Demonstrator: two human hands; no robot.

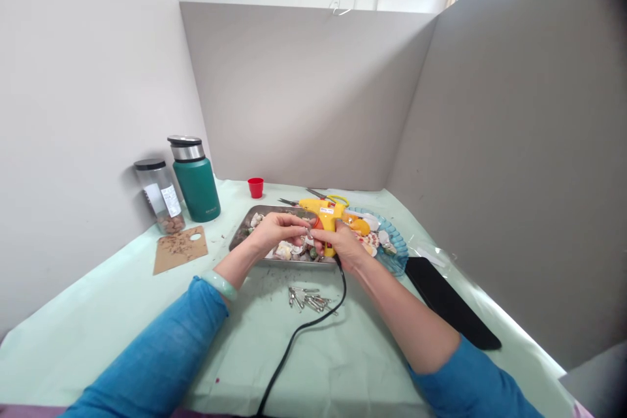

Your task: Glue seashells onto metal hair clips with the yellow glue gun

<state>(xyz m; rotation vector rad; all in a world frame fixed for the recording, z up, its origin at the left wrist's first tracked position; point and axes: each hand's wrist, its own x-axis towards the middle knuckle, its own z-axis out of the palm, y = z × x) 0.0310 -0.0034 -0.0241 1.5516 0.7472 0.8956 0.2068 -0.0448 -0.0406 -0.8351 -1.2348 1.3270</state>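
Observation:
My right hand (pixel 345 245) is wrapped round the handle of a yellow glue gun (pixel 329 211), whose nozzle points left. Its black cord (pixel 306 325) trails down toward the front edge. Thumb and fingers of my left hand (pixel 281 232) pinch a small shiny thing (pixel 308 232), too small to name, and the fingertips of my right hand meet it there. Below both hands lies a metal tray (pixel 240 235) filled with shells and stones (pixel 287 250), partly hidden by them. A pile of small metal clips (pixel 311 300) rests on the cloth nearer me.
A blue glass plate (pixel 399 248) holds shells at the right, beside a black flat strip (pixel 450 304). Scissors (pixel 337 198) and a red cup (pixel 255 187) stand behind. Leftward are a green bottle (pixel 197 189), a jar (pixel 159 196) and a brown card (pixel 181 249). Grey panels enclose the table.

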